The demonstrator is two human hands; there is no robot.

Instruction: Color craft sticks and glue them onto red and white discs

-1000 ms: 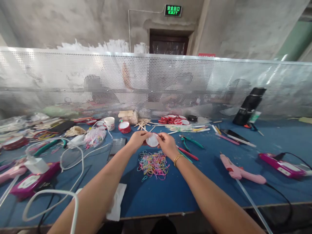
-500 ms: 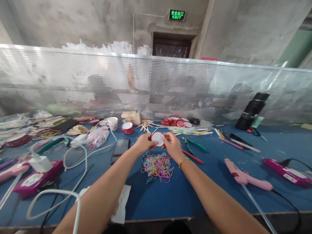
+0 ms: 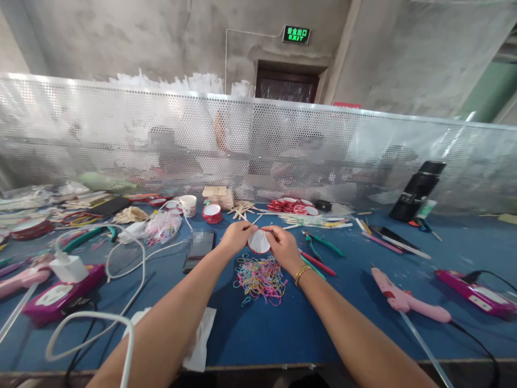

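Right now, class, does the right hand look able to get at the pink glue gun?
Probably yes. The glue gun lies in the open, only pliers between it and the right hand. But that hand and the left hand are pinching a white disc.

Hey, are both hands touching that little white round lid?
Touching. The head view shows the left hand and right hand pinching the white round lid at opposite edges, each covering part of its rim.
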